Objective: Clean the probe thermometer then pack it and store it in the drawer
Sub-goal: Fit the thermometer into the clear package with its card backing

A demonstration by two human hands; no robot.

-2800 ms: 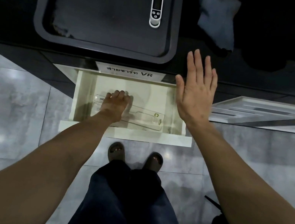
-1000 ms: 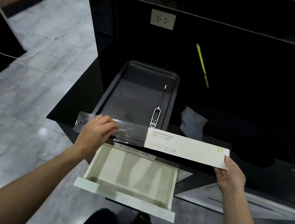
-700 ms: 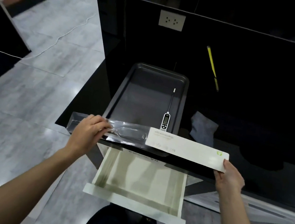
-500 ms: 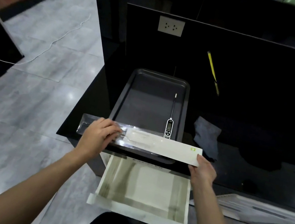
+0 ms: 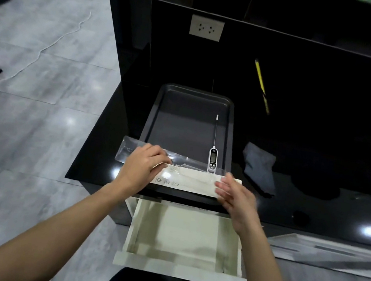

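The white probe thermometer (image 5: 212,157) lies in the dark tray (image 5: 156,116), near its right wall, probe pointing away from me. Its pack, a clear plastic shell (image 5: 129,149) with a white card insert (image 5: 189,182), rests across the tray's near rim. My left hand (image 5: 142,166) grips the pack at its left part. My right hand (image 5: 235,196) is at the card's right end, blurred, fingers spread; whether it still touches the card is unclear. Below the counter edge the cream drawer (image 5: 180,269) stands pulled out with nothing inside.
A grey cloth (image 5: 259,167) lies on the black counter (image 5: 315,211) right of the tray. A yellow pencil-like stick (image 5: 261,85) leans further back. A wall socket (image 5: 206,28) is on the black back panel. Grey tiled floor with a white cable is at the left.
The pack came out of the drawer, was held stretched between both hands, then the card slid left over the clear shell. It now sits on the tray's near rim, and my right hand has loosened.
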